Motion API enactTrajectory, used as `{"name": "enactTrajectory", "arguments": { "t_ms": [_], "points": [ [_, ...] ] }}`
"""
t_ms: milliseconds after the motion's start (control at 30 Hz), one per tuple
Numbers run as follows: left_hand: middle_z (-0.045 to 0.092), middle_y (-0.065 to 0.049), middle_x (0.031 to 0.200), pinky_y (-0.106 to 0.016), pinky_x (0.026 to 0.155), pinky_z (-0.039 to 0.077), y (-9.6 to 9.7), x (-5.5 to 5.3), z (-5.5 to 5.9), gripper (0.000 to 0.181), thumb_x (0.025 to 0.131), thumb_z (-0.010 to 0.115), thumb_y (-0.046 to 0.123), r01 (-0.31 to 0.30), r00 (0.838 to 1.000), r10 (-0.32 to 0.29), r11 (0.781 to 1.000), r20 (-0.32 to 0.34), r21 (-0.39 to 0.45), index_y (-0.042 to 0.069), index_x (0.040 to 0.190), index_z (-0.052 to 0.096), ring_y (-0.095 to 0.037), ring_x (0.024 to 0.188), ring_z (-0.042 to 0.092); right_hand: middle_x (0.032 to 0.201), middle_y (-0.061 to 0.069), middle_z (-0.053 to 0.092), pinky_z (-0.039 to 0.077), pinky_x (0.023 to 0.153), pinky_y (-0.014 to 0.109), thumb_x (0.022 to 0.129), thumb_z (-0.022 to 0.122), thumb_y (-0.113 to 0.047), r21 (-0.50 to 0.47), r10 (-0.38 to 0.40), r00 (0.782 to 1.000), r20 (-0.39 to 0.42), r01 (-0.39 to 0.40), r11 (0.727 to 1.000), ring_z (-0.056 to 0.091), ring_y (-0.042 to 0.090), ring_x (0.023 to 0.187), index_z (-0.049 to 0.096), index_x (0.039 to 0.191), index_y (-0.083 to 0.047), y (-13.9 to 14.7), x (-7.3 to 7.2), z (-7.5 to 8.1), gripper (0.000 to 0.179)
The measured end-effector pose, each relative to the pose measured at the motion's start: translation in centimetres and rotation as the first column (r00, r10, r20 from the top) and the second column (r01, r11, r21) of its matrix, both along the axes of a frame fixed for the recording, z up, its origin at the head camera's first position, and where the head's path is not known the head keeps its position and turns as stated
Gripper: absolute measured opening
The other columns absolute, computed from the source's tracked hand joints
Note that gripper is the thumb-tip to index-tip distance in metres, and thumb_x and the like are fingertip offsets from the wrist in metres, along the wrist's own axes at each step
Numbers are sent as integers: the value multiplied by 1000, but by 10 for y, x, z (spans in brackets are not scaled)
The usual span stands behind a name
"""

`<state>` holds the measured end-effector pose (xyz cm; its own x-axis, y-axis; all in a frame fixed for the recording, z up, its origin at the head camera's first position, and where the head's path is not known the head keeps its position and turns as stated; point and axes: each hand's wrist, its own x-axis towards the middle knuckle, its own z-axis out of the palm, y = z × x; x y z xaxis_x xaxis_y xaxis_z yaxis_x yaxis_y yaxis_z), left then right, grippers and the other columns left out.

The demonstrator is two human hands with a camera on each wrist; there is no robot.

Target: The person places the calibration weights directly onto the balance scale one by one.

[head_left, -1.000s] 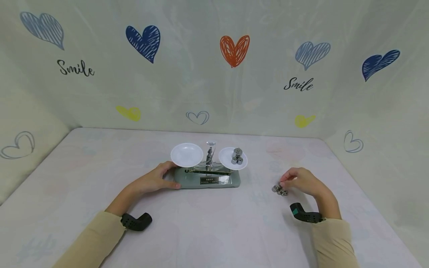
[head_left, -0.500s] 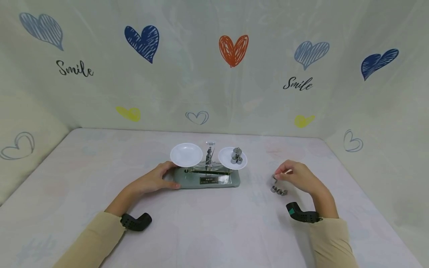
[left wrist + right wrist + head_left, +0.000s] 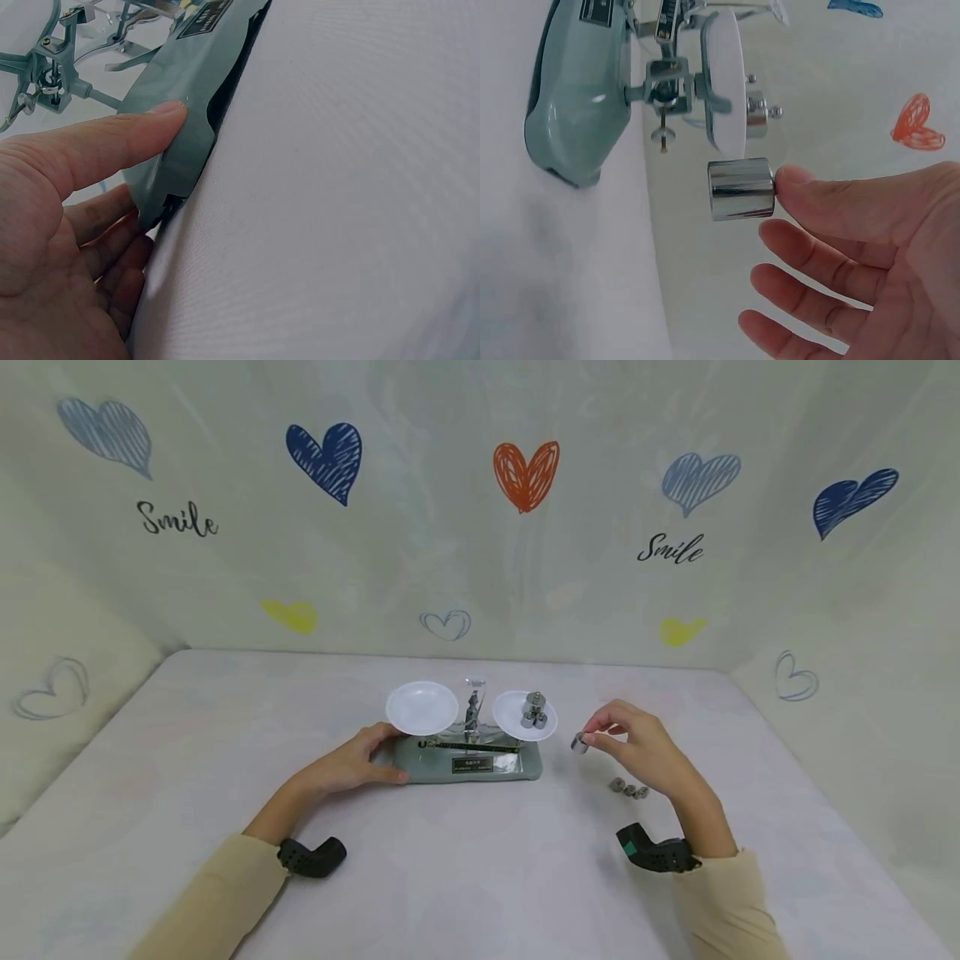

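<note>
From my end I see a pale table (image 3: 480,877), a light greenish-grey wall (image 3: 420,552) rising behind its far edge. An orange heart (image 3: 527,478) marks the wall above that edge's middle; lettering reading "Smile" (image 3: 177,519) sits above the far left corner.

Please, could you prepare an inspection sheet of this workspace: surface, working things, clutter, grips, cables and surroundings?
Surface: white table, faintly patterned.
Job's things: balance scale standing upright; metal weights on its right pan; small loose weights on the table.
Clutter: nothing seen.
Left grip: holds one end of the scale's base.
Right grip: pinches a shiny cylindrical weight off the table, near the right pan.
Cables: nothing seen.
Surroundings: pale backdrop with printed hearts and "Smile" lettering.
</note>
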<state>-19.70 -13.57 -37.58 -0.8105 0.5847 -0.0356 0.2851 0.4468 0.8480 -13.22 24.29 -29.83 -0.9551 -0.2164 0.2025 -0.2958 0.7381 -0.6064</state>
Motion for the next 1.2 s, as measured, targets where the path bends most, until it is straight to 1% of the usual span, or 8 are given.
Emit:
{"name": "enactTrajectory", "arguments": {
  "t_ms": [167,333,500,667,833,933,1067,1200],
  "points": [
    [34,-22,143,-62,109,12,1,1,-1,77,77,75,24,-13,1000,13,1000,20,7,-2,137,35,-41,135,20,92,2,61,47,88,44,85,66,-8,-9,43,998,-53,-44,999,55,21,94,63,89,-8,-18,3,9,6],
    [36,-22,141,-63,108,14,0,0,0,76,77,75,23,-7,1000,7,1000,5,7,-3,137,35,-42,134,22,92,-1,61,48,86,40,84,67,-8,-20,113,988,-104,-115,993,55,16,93,62,90,-10,-37,6,20,8],
    [36,-21,141,-63,108,14,0,-1,-1,76,77,75,25,-18,1000,18,1000,8,-2,-1,137,36,-41,134,22,93,-3,59,47,86,38,85,66,-11,-30,183,979,-92,-186,982,54,14,93,60,91,-12,-60,6,29,8],
    [36,-21,142,-62,109,13,0,-1,-1,76,77,75,25,-18,1000,18,1000,13,-1,-1,137,36,-40,135,21,94,-2,59,46,82,35,87,65,-13,-14,222,971,-87,-224,974,52,17,92,61,91,-11,-85,3,34,7],
    [37,-22,141,-64,107,15,0,-1,-1,75,77,75,24,-8,1000,8,1000,-6,-3,-2,136,37,-42,133,23,94,-2,58,46,83,34,87,65,-14,15,228,970,-82,-227,974,50,17,94,61,91,-10,-112,-1,40,6],
    [38,-21,140,-63,108,15,0,-2,-1,75,77,75,25,-17,1000,17,1000,-4,-6,-1,136,38,-40,133,24,92,-2,58,47,82,33,87,65,-14,36,221,971,-86,-219,975,51,16,93,61,90,-11,-127,-5,43,6],
    [39,-19,140,-62,109,14,1,-2,0,74,77,75,25,-22,1000,22,1000,3,-6,1,136,38,-38,133,25,93,-1,59,47,80,28,87,64,-14,59,199,974,-109,-194,979,53,16,92,62,89,-10,-144,-12,42,4],
    [41,-18,138,-62,108,15,0,-3,-1,73,77,75,25,-12,1000,12,1000,-4,2,1,135,38,-37,131,27,93,-1,59,47,80,27,87,65,-14,69,160,980,-121,-153,986,53,17,93,64,89,-10,-157,-16,42,5]
  ]
}}
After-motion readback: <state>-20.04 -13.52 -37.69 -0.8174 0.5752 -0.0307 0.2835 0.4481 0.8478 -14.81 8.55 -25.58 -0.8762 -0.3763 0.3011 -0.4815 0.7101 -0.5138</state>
